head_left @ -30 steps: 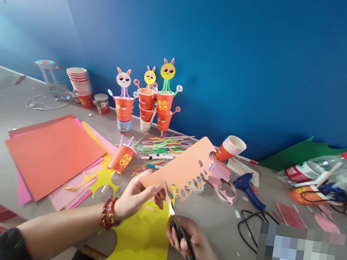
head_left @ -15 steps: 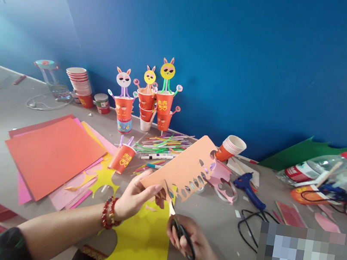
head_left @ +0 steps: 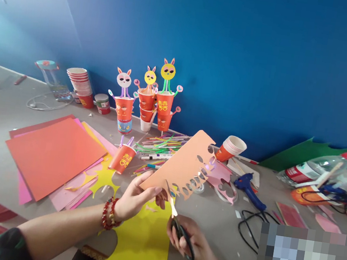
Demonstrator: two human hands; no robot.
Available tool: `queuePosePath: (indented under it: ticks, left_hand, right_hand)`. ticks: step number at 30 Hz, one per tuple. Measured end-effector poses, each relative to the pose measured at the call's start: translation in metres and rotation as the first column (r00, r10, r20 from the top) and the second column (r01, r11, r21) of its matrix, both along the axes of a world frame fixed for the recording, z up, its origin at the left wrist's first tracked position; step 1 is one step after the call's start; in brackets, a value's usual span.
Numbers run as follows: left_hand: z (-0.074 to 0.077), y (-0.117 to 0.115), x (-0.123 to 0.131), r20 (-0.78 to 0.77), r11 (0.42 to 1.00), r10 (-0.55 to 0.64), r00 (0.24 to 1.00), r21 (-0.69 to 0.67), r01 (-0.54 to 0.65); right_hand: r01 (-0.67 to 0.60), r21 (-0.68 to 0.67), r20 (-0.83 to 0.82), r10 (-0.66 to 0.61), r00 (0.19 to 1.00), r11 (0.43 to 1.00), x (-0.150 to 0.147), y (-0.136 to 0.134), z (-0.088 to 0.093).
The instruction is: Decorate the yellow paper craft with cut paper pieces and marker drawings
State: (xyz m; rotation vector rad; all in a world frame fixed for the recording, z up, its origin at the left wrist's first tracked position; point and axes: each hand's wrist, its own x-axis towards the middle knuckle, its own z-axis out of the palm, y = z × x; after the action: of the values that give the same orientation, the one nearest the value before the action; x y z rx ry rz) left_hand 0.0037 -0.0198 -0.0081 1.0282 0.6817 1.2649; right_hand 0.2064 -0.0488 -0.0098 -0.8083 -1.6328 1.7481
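Note:
My left hand (head_left: 142,195) pinches the lower left corner of an orange paper sheet (head_left: 180,161), held tilted above the table. Several oval holes and notches run along the sheet's lower right edge. Around the black handles of a pair of scissors (head_left: 182,235) the fingers of my right hand (head_left: 194,241) are closed. The scissors' blades meet the sheet's lower edge, close to my left fingertips. Below both hands lies a yellow paper sheet (head_left: 143,243) with cut-out curves. A red beaded bracelet (head_left: 109,212) circles my left wrist.
Stacked coloured paper (head_left: 52,155) lies at left. Red cups with rabbit faces (head_left: 168,72) stand by the wall, behind a pile of pipe cleaners (head_left: 165,144). To the right are a cup stack (head_left: 232,147), a blue glue gun (head_left: 250,191), a black cord (head_left: 248,228) and a bottle (head_left: 321,167).
The orange sheet has turned slightly, its far end shifting up and left. The scissors' blades have moved a little at its edge; both hands stay nearly in place.

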Motion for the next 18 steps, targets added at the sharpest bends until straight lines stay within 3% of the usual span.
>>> queuePosePath:
  ticks: [9, 18]
  left_hand:
    - [-0.013, 0.001, -0.001, 0.043, 0.999, -0.025, 0.999, 0.024, 0.024]
    - [-0.011, -0.001, -0.001, 0.049, 0.999, -0.031, 0.998, 0.021, 0.030]
  right_hand:
    - [-0.018, -0.020, -0.002, 0.018, 1.000, 1.000, 0.000, 0.001, 0.000]
    - [0.017, -0.012, 0.015, -0.017, 1.000, 1.000, 0.001, -0.001, 0.001]
